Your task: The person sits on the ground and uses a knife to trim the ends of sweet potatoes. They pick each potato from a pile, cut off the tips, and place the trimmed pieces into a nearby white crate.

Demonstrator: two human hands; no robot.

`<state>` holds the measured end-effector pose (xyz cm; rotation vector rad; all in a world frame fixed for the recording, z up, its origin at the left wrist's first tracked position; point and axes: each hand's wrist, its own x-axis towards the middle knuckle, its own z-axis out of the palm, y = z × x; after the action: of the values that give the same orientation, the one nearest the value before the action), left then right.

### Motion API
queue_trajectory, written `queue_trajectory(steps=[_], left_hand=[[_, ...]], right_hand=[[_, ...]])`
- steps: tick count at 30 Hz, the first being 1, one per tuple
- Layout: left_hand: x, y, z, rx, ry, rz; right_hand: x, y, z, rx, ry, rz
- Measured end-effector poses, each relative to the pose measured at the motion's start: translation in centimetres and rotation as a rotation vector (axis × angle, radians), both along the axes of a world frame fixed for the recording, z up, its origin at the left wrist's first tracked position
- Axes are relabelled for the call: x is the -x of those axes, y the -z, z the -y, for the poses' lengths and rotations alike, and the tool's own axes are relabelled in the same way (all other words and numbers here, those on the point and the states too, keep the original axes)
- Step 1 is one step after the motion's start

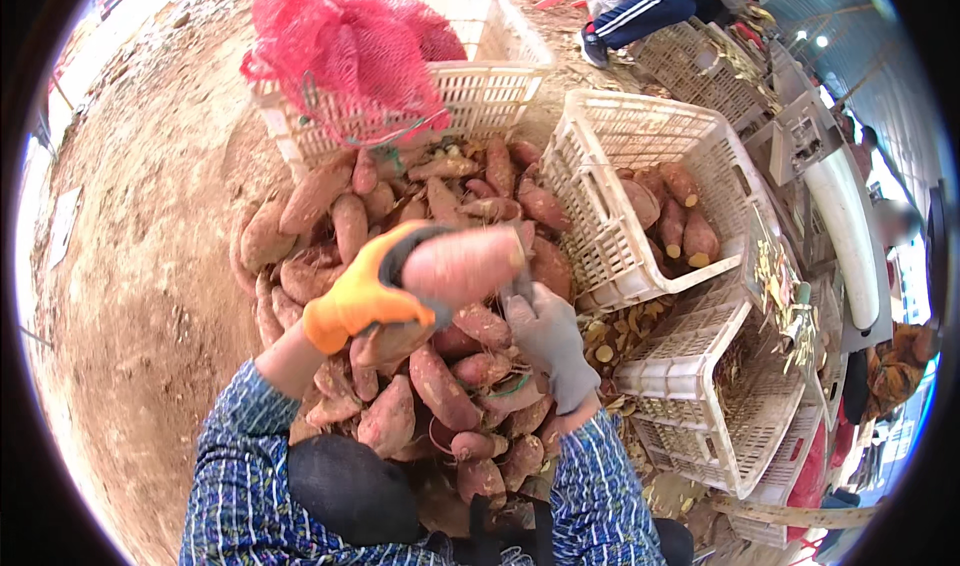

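Observation:
My left hand (375, 284), in an orange glove with a grey palm, is wrapped round a large reddish sweet potato (462, 265), blurred by motion. The potato lies nearly level above the heap, its right end cut and pale. Close by that end, my right hand (555, 341) in a grey glove is closed on what looks like a small knife (522, 284); only a bit of its dark blade shows and the handle is hidden. Beneath both hands spreads a heap of unwashed sweet potatoes (440, 388).
A white plastic crate (590, 236) at the right holds several trimmed sweet potatoes (685, 221). Behind the heap, red mesh bags (345, 51) hang over another crate (500, 96). A tipped crate (690, 396) with scraps lies front right. Another person's leg (640, 6) shows at far right.

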<state>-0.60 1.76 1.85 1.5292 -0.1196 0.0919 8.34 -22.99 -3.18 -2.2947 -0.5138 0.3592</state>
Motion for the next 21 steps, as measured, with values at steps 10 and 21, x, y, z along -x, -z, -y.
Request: queue_trajectory(steps=[10,21], left_hand=[[-0.5,3.9,-0.3,1.173,-0.511,-0.040],[0.7,5.2,0.9,1.140,-0.493,-0.083]], right_hand=[[6.1,-5.6,-1.5,-0.445,0.324,0.125],[8.0,-3.3,-4.1,-0.994,0.384,-0.786]])
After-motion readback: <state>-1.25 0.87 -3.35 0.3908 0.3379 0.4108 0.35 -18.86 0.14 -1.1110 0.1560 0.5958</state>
